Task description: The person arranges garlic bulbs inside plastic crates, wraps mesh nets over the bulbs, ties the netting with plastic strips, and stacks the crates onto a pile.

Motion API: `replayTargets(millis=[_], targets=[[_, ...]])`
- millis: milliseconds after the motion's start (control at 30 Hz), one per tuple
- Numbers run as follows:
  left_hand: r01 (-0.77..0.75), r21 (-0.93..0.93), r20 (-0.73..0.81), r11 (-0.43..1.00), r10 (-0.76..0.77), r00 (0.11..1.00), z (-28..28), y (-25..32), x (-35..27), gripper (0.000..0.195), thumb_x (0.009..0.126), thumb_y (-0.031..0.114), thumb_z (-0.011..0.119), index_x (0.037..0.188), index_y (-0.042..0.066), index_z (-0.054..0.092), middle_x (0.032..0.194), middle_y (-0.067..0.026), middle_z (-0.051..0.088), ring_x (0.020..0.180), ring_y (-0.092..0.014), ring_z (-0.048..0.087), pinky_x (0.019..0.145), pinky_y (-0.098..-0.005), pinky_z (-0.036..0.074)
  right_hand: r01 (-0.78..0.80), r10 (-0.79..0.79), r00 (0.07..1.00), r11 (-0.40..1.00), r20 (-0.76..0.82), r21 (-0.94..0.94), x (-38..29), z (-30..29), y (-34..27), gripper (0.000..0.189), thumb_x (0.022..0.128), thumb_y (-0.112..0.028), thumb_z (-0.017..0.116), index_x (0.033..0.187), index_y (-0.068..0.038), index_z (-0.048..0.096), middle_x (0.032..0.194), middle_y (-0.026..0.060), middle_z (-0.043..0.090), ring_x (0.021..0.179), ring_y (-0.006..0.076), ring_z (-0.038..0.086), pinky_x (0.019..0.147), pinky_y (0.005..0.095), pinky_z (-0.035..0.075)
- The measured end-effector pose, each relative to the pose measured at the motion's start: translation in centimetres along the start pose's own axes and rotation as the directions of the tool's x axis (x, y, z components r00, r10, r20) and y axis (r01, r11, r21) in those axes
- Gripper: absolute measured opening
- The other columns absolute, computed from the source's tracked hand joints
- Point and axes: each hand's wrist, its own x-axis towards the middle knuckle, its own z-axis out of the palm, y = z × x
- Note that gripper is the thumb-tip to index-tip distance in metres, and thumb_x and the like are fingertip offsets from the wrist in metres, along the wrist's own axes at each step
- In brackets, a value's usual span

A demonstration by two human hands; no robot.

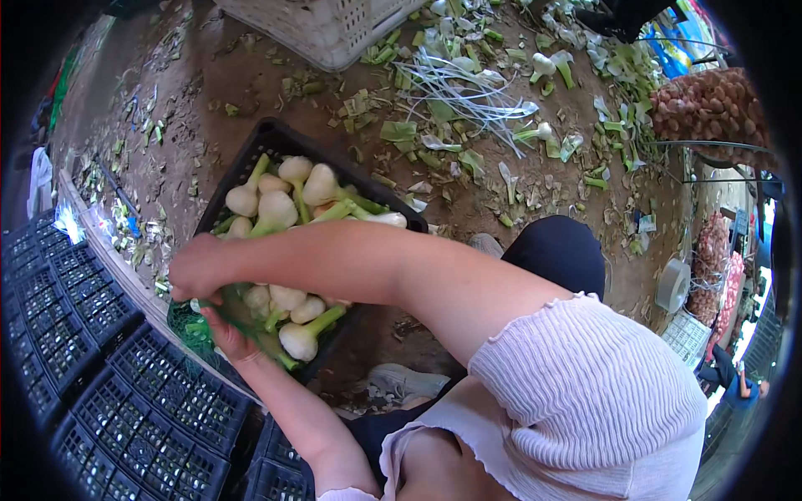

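Fresh garlic bulbs (pixel 277 210) with thick green stalks lie heaped in a black plastic crate (pixel 270 128) on the dirt floor before me. My right hand (pixel 197 269) reaches across the heap to the crate's left side, its fingers curled and partly hidden from above. Just below it, my left hand (pixel 230 335) is raised with the thumb upward. Green mesh netting (pixel 188 322) bunches around both hands and spreads over some bulbs; both hands appear to grip it. My right forearm covers the middle of the crate.
Black slatted crates (pixel 150 401) stand stacked at lower left. A white crate (pixel 338 37) is at the top. White plastic straps (pixel 463 94) and stalk trimmings litter the floor. Filled mesh sacks (pixel 711 116) and a tape roll (pixel 674 285) are on the right; another person (pixel 739 388) is far off.
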Motion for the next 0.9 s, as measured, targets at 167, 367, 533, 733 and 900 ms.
replayTargets(millis=[167,367,533,733,900], targets=[[0.105,-0.074,0.029,0.992,-0.104,0.994,3.6,0.8,0.9,0.048,0.082,0.054,0.038,0.086,0.007,0.042,0.086,-0.0029,0.044,0.095,-0.022,0.04,0.089,-0.0342,0.028,-0.212,0.212,0.977,0.975,0.005,0.067,-0.7,-0.9,2.5,0.035,0.078,-0.031,0.042,0.076,-0.004,0.063,0.074,0.0091,0.062,0.07,0.0258,0.061,0.058,0.0379,0.046],[0.084,0.409,-0.142,0.909,-0.027,0.989,7.6,-1.5,1.6,0.042,0.086,0.048,0.036,0.068,0.01,0.038,0.064,-0.0004,0.035,0.068,-0.014,0.037,0.071,-0.0275,0.03,-0.148,0.141,0.987,0.983,0.073,0.105,-2.1,-2.1,5.5,0.036,0.078,-0.033,0.043,0.081,-0.002,0.062,0.08,0.0139,0.061,0.075,0.028,0.059,0.062,0.0394,0.046],[0.191,0.413,-0.332,0.891,-0.047,0.942,6.3,1.1,1.1,0.038,0.088,0.039,0.04,0.062,0.011,0.035,0.055,0.0011,0.03,0.059,-0.013,0.036,0.062,-0.0248,0.029,0.062,-0.052,0.983,0.997,-0.174,0.05,-14.6,-11.5,11.9,0.029,0.08,-0.033,0.051,0.091,-0.006,0.057,0.081,0.011,0.059,0.075,0.0228,0.057,0.065,0.0356,0.044],[0.146,0.442,-0.418,0.885,0.059,0.906,6.8,-0.1,2.1,0.041,0.089,0.036,0.038,0.059,0.009,0.036,0.06,-0.0036,0.041,0.067,-0.018,0.047,0.069,-0.0287,0.035,-0.661,0.494,0.742,0.428,-0.453,-0.616,-37.3,-15.7,31.4,0.015,0.071,-0.01,0.052,0.084,-0.006,0.06,0.092,0.015,0.051,0.084,0.031,0.051,0.072,0.0383,0.044],[-0.221,0.936,0.31,-0.274,0.343,0.887,9.4,1.8,0.8,0.036,0.089,0.026,0.04,0.063,0.003,0.049,0.076,-0.0082,0.054,0.082,-0.02,0.052,0.085,-0.032,0.033,-0.642,0.569,0.733,0.401,-0.372,-0.653,-39.8,-17.0,30.2,0.017,0.075,-0.02,0.054,0.07,-0.005,0.059,0.078,0.0129,0.055,0.08,0.0296,0.053,0.07,0.0383,0.043]])
